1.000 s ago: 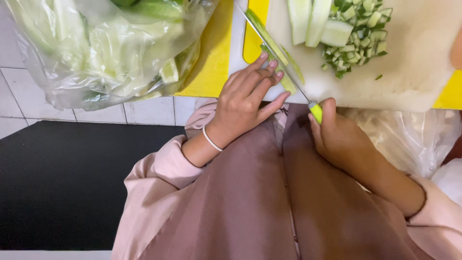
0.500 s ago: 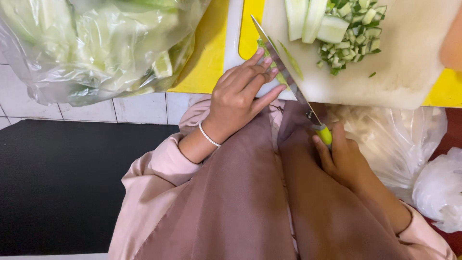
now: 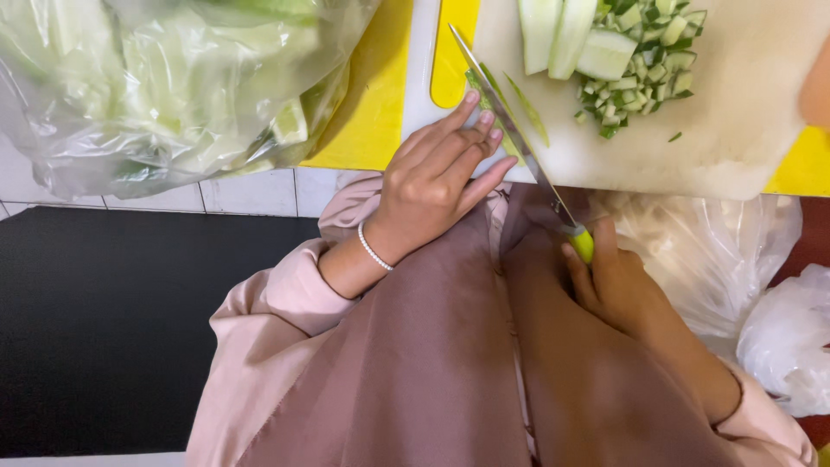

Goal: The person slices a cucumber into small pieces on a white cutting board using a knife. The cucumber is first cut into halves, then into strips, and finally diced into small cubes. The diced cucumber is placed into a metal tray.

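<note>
**Knife blade wiped at the board's near edge**

Far left lies a clear bag of greens (image 3: 164,86). The cutting board (image 3: 743,130) carries chopped cucumber (image 3: 644,65). The right hand (image 3: 618,281) clamps the knife (image 3: 519,143) handle; the left hand (image 3: 437,177), fingers together, touches its blade.

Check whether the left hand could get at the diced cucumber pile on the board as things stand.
Probably yes. The left hand rests at the cutting board edge; only the knife blade lies between it and the diced cucumber.
</note>
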